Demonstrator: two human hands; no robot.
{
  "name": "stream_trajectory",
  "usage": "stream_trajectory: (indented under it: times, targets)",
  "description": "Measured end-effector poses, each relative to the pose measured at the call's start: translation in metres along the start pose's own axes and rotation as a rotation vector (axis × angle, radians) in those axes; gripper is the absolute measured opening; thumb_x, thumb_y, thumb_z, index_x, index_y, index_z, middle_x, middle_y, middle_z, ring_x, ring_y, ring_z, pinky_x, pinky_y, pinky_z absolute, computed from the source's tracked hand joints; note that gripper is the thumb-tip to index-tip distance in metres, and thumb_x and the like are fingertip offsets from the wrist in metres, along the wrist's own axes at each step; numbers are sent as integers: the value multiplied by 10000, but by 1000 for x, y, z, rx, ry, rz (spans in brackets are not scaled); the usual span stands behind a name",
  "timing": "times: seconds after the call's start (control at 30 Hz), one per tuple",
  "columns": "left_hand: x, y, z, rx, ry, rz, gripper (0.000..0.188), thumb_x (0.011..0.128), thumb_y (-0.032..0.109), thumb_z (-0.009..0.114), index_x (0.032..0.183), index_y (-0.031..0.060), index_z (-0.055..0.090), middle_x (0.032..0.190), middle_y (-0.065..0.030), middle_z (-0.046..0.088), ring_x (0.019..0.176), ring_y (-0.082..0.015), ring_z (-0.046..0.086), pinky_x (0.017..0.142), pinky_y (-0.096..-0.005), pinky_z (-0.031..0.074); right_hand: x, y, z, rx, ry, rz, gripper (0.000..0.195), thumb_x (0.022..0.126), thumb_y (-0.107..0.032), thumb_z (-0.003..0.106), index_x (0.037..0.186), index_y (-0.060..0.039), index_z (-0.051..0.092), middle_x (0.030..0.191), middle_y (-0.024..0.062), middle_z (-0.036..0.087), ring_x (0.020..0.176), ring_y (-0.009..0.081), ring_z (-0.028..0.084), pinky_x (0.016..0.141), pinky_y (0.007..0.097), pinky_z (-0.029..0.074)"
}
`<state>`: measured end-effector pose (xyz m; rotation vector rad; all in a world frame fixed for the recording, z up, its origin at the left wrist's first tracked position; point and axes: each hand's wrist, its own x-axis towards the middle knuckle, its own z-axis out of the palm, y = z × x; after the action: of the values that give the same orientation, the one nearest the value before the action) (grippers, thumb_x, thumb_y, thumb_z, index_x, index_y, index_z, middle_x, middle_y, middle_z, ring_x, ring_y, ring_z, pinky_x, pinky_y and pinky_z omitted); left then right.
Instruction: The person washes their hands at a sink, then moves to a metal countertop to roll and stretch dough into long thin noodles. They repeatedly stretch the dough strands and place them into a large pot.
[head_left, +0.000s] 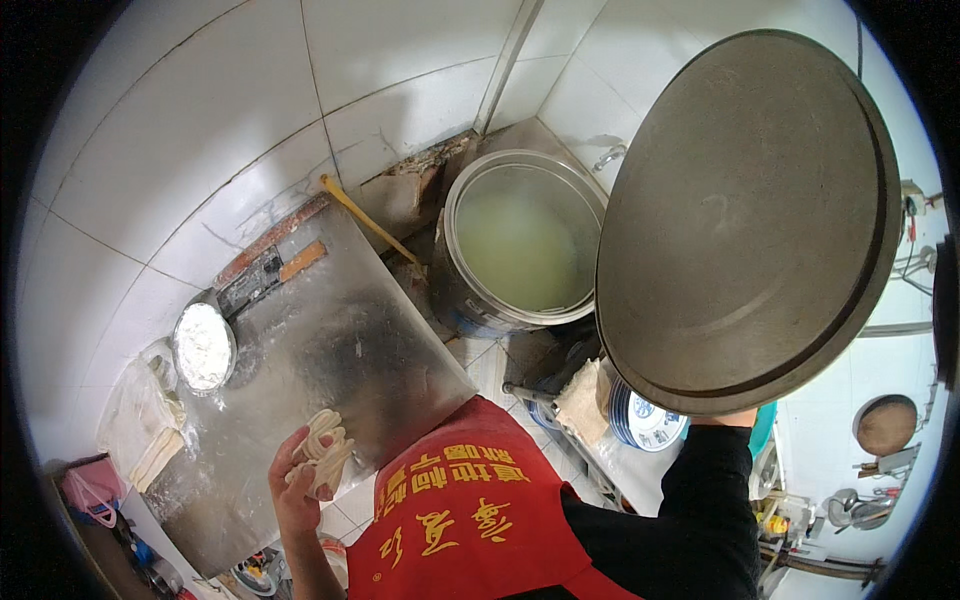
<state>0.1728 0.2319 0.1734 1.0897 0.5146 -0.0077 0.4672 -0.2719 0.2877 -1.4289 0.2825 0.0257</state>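
Note:
My left hand (295, 487) grips a folded bundle of raw noodle strands (324, 450) above the near edge of the steel worktop (352, 322). At the right, a large round metal lid (742, 225) is raised and tilted up beside the pot. Only a sliver of my right hand (731, 419) shows under the lid's lower rim; its fingers are hidden behind the lid, which it holds up. The tall metal pot (451, 247) stands uncovered, with cloudy yellow-green liquid (517, 247) and faint steam inside.
A cleaver (262, 277), a yellow stick (367, 217) and a bowl of white flour (204, 346) lie along the wall side. Dough strips (157, 457) sit under plastic at the left. Blue-and-white plates (651, 421) and a cloth (583, 401) rest on a right-hand table.

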Motion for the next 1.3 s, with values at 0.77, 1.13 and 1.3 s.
stream_trajectory:
  times: [0.77,1.13,1.3]
  targets:
    - [-5,-9,-27,66,-263,-221,548,760,63,540,1295,-30,466,1124,-215,611,710,-150,620,473,-198,473,-10,76,86,429,69,-199,306,941,-310,464,1008,-38,590,879,79,618,730,203,602,614,321,509]
    - [-3,-7,-26,74,-277,-192,573,782,142,602,1305,-35,450,1128,-219,610,695,-141,621,463,-189,468,-16,74,107,576,210,31,250,903,-211,440,907,-30,612,799,85,621,668,190,603,584,332,518]
    - [0,-6,-24,101,-263,-204,590,732,47,534,1311,-28,449,1143,-222,605,719,-157,628,483,-206,481,9,91,108,420,119,-46,161,880,-135,468,824,-36,582,679,43,564,521,154,507,437,280,409]
